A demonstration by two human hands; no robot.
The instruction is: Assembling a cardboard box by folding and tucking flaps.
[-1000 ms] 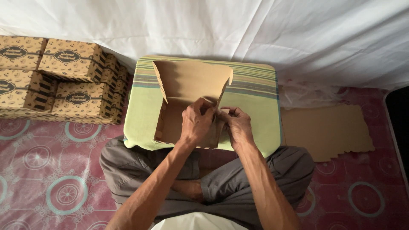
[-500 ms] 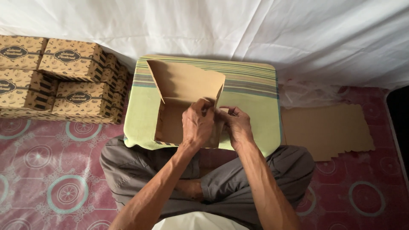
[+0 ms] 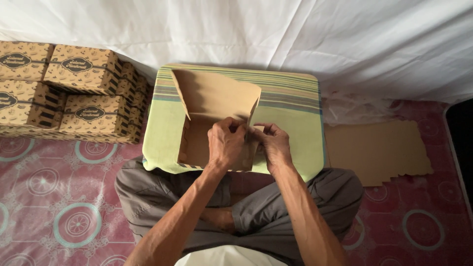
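A half-folded brown cardboard box (image 3: 212, 101) stands on a small green striped table (image 3: 295, 123), its lid flap raised at the back. My left hand (image 3: 225, 143) grips the box's near right corner from inside and above. My right hand (image 3: 274, 144) pinches the same right side wall from outside. Both hands are pressed together on that corner. The box's left wall stands upright and its floor is partly hidden by my hands.
Finished patterned brown boxes (image 3: 74, 93) are stacked at the left on the floor. A pile of flat cardboard blanks (image 3: 377, 150) lies at the right. White cloth (image 3: 295, 34) hangs behind. My crossed legs (image 3: 246, 207) sit on the red patterned mat (image 3: 49, 197).
The raised lid flap has tilted a little and the right side wall has been folded up closer. Both hands stay on the near right corner, shifted slightly.
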